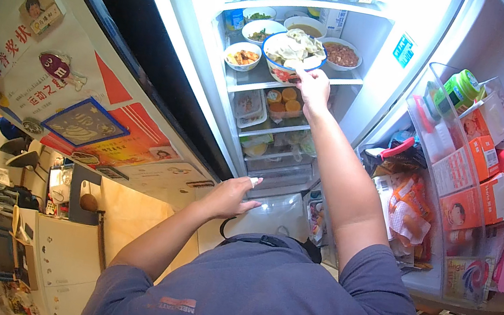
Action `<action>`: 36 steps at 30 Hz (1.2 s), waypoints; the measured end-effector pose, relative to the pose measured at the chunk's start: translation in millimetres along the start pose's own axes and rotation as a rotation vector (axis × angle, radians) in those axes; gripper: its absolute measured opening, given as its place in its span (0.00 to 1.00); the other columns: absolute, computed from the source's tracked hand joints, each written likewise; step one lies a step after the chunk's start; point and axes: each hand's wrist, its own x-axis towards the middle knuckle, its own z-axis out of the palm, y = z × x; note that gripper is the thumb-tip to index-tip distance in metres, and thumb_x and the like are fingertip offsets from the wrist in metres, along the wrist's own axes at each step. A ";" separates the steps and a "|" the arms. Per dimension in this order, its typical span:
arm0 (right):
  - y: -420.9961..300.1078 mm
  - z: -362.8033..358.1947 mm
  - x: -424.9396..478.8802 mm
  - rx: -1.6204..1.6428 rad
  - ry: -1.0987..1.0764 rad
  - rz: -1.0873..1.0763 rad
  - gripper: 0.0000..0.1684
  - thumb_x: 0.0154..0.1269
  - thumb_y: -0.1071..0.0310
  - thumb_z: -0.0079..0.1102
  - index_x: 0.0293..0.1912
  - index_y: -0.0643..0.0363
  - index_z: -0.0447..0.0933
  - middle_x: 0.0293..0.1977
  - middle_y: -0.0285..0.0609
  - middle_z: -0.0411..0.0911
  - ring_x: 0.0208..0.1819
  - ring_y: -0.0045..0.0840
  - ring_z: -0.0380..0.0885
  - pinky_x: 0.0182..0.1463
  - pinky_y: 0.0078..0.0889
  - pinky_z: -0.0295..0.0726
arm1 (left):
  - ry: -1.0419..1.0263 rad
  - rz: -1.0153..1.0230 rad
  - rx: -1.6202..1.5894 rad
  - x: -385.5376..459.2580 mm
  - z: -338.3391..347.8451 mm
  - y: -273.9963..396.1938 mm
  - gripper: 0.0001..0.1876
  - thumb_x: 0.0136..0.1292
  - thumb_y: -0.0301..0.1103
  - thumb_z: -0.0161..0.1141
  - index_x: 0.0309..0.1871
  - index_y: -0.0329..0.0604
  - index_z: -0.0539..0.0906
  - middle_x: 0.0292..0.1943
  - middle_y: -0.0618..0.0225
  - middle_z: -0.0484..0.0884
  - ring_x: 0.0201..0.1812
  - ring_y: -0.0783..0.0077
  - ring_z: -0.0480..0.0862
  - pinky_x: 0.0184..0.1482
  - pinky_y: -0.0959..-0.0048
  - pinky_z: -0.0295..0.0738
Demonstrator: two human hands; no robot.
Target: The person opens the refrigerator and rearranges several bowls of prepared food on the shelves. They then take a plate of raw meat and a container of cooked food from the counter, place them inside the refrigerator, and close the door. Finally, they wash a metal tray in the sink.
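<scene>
My right hand reaches into the open refrigerator, its fingers and thumb on the near rim of a blue-rimmed bowl heaped with dumplings. The bowl sits at the front of a glass shelf. Left of it is a bowl of orange-brown food; to its right stands a bowl of reddish chopped food. Bowls of greens and of brownish liquid are behind. My left hand hangs lower down near the closed left door, fingers apart, holding nothing.
The opened right door carries clear bins full of packets, boxes and a green-lidded jar. Lower shelves hold a plastic tray and round orange-lidded items. The left door bears papers and magnets. A shelf edge runs above the bowls.
</scene>
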 end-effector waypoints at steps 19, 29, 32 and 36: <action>44.0 -11.1 27.1 -0.113 0.114 -0.038 0.13 0.73 0.58 0.52 0.46 0.57 0.77 0.43 0.54 0.83 0.50 0.47 0.81 0.54 0.45 0.76 | -0.014 -0.018 -0.003 -37.2 -0.5 -22.0 0.31 0.65 0.44 0.70 0.68 0.38 0.77 0.55 0.48 0.83 0.57 0.46 0.82 0.60 0.61 0.77; 36.1 -0.2 -39.4 -0.503 0.123 -0.464 0.35 0.57 0.63 0.64 0.61 0.75 0.74 0.60 0.68 0.75 0.63 0.53 0.75 0.69 0.44 0.73 | -0.004 -0.083 -0.024 -39.7 -8.2 -29.3 0.29 0.64 0.42 0.71 0.66 0.38 0.79 0.60 0.47 0.82 0.62 0.48 0.81 0.65 0.61 0.75; 30.8 3.7 -41.4 -0.502 0.055 -0.366 0.38 0.57 0.61 0.64 0.62 0.77 0.72 0.64 0.69 0.72 0.68 0.54 0.71 0.74 0.43 0.68 | -0.003 -0.106 -0.013 -42.0 -6.7 -35.6 0.29 0.64 0.41 0.71 0.66 0.38 0.79 0.60 0.47 0.82 0.62 0.48 0.81 0.65 0.61 0.75; 35.1 -1.2 -43.1 -0.528 0.061 -0.404 0.42 0.57 0.60 0.65 0.66 0.76 0.69 0.66 0.68 0.70 0.69 0.54 0.69 0.74 0.43 0.67 | -0.007 -0.080 0.014 -38.9 -7.4 -38.4 0.30 0.65 0.43 0.69 0.67 0.39 0.78 0.58 0.48 0.83 0.59 0.47 0.82 0.62 0.61 0.77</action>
